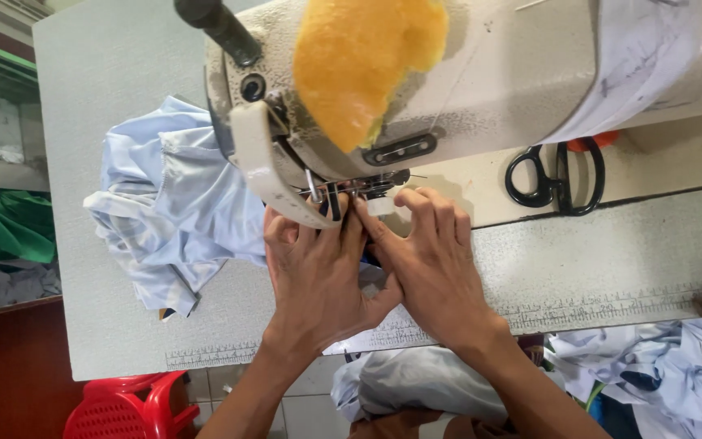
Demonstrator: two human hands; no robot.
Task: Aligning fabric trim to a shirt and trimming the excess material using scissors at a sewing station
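Small fabric piece [372, 272] under presser foot [333, 197] of sewing machine [497, 73], mostly hidden. Left hand [314, 276] and right hand [432, 268] flat, fingers pinning it to table [611, 260], no closed grip. Seam progress unreadable. Sewn-looking blue garments [172, 203] piled left; scissors [558, 175] right.

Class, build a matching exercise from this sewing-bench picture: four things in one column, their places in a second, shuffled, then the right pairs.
Things:
1. scissors
2. orange sponge
3. light blue cloth
4. red stool

Places:
A. on the machine's head
B. below the table's front edge
C. heaped left of the machine
D. on the bench, right of the needle

Pairs: 1-D, 2-A, 3-C, 4-B
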